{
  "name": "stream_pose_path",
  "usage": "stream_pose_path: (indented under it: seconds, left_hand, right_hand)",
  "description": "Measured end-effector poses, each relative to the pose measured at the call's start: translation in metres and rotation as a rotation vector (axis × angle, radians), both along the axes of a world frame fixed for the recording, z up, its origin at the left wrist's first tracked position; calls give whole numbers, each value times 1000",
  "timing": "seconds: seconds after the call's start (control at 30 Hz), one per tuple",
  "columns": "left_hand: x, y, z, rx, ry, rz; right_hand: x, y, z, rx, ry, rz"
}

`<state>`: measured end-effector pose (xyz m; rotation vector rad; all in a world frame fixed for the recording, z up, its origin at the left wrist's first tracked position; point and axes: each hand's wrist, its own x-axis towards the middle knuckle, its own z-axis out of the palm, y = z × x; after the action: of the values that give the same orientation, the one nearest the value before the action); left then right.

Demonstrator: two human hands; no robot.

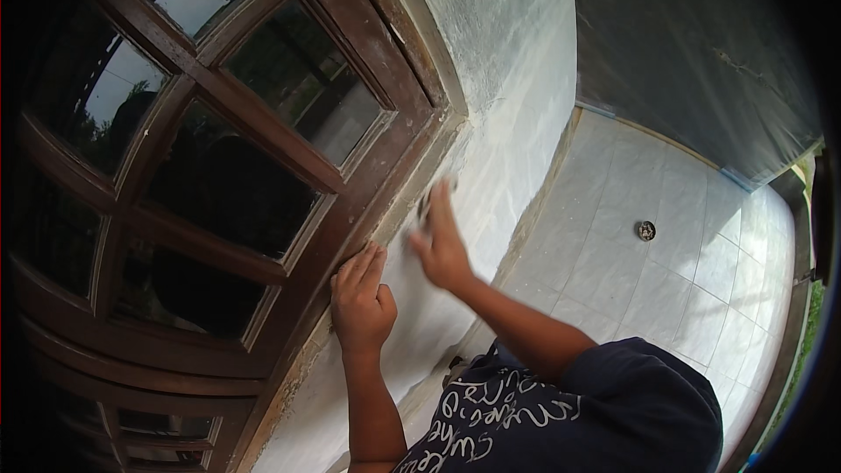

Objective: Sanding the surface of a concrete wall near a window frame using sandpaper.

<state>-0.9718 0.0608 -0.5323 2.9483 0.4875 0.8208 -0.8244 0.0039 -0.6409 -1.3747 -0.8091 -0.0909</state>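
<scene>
My left hand (363,302) rests at the lower edge of the brown wooden window frame (309,236), its fingers together over the edge and the thumb bent. No object shows in it. My right hand (447,246) is against the pale wall (499,144) just below the window's mortar ledge (394,210), and is blurred. A thin, dark grey piece (424,209) shows beside its fingers, pressed to the wall by the ledge; the hand hides most of it, and I cannot tell its material.
Glass panes (230,190) fill the window. Below is a floor of pale tiles (611,210) with a small round dish (646,230) on it. Grey sheeting (690,46) hangs at the far end. A dark border (788,328) edges the floor, with grass (808,322) beyond.
</scene>
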Motion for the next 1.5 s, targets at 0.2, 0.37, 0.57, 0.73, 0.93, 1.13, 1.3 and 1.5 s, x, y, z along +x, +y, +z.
stream_pose_path:
  seconds: [0.2, 0.37, 0.57, 0.73, 0.93, 1.13, 1.3, 1.5]
  left_hand:
    - [-3, 2, 1, 4, -6, 8]
    - [-1, -1, 0, -5, -37, -11]
    - [-4, 4, -2, -23, -12, 17]
    - [-4, 2, -1, -2, -29, -17]
    - [-4, 5, -7, -28, -34, 31]
    - [-5, 2, 2, -71, -58, -21]
    - [-2, 3, 0, -65, -53, -7]
    - [-3, 0, 3, -15, -88, -22]
  right_hand:
    - [-23, -3, -15, -113, -68, 62]
    - [25, 3, 10, 19, 12, -53]
    - [-51, -8, -33, -197, -99, 175]
    - [36, 0, 30, 78, 112, -1]
    - [-92, -20, -53, -237, -34, 327]
    - [22, 5, 20, 39, 16, -51]
    - [-85, 6, -49, -56, -59, 167]
    - [1, 5, 23, 52, 58, -29]
